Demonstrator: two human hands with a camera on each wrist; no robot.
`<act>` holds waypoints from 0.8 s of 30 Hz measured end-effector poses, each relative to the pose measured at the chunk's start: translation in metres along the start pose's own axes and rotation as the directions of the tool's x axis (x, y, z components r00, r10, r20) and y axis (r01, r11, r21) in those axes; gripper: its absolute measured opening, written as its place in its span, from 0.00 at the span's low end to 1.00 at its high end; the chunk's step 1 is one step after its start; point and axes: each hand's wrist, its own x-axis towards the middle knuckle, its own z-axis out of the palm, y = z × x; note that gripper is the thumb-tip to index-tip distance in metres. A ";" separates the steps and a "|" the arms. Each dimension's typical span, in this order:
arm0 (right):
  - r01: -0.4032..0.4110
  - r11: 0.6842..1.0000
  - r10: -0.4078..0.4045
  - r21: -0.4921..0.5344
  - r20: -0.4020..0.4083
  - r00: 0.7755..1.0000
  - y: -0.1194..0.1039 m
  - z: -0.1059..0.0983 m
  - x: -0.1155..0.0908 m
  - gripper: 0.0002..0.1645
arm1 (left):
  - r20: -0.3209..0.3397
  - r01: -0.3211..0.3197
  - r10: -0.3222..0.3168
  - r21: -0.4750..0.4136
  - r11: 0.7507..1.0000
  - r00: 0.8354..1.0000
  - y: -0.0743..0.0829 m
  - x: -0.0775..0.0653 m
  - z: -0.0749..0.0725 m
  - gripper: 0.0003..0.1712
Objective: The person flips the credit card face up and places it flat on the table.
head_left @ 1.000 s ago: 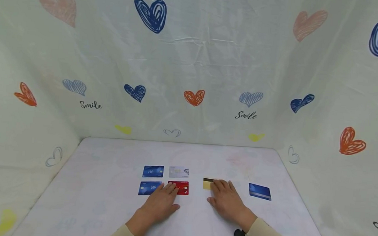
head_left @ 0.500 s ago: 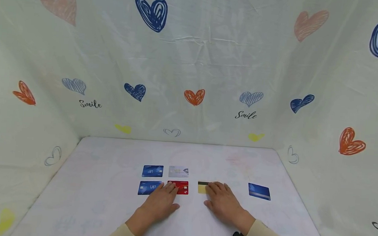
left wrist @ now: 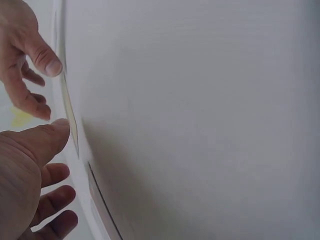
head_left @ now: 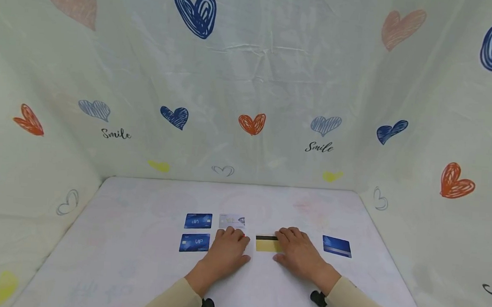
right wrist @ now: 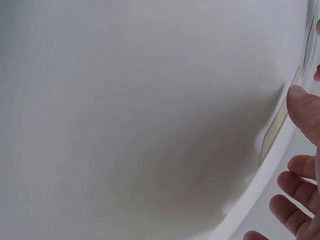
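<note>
In the head view my left hand (head_left: 225,253) hovers over a red bank card, which it hides but for a small sliver (head_left: 243,235). Its fingers bend loosely, and the left wrist view shows nothing pinched between thumb and fingers. My right hand (head_left: 301,253) lies over the right end of a gold bank card (head_left: 266,245), which has a black stripe along its far edge. Loose fingers of that hand appear in the right wrist view, beside the gold card's edge (right wrist: 275,131). Whether the fingertips touch the card is unclear.
A blue card (head_left: 197,221) and a silver card (head_left: 231,219) lie in the far row, with a blue VIP card (head_left: 194,243) nearer. Another blue card (head_left: 336,246) lies tilted at the right. A heart-printed curtain (head_left: 255,79) surrounds the white table (head_left: 116,267).
The gold card has slid left and nearer to the red card. My left hand has moved right, off the VIP card and over the red one. My right hand has shifted slightly right since half a second ago.
</note>
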 end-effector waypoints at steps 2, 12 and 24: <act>-0.009 1.000 0.009 0.013 0.001 1.000 0.008 -0.001 0.000 0.40 | -0.007 -0.010 0.010 0.008 1.000 1.000 0.006 0.007 0.002 0.33; 0.000 0.995 -0.004 0.101 0.035 0.999 0.027 0.003 0.014 0.36 | 0.021 0.046 -0.045 -0.036 0.998 0.999 0.016 0.034 0.005 0.37; -0.012 0.989 -0.004 0.147 0.103 0.995 0.027 0.003 0.025 0.29 | 0.037 0.040 -0.038 -0.043 0.998 0.999 0.016 0.038 0.008 0.36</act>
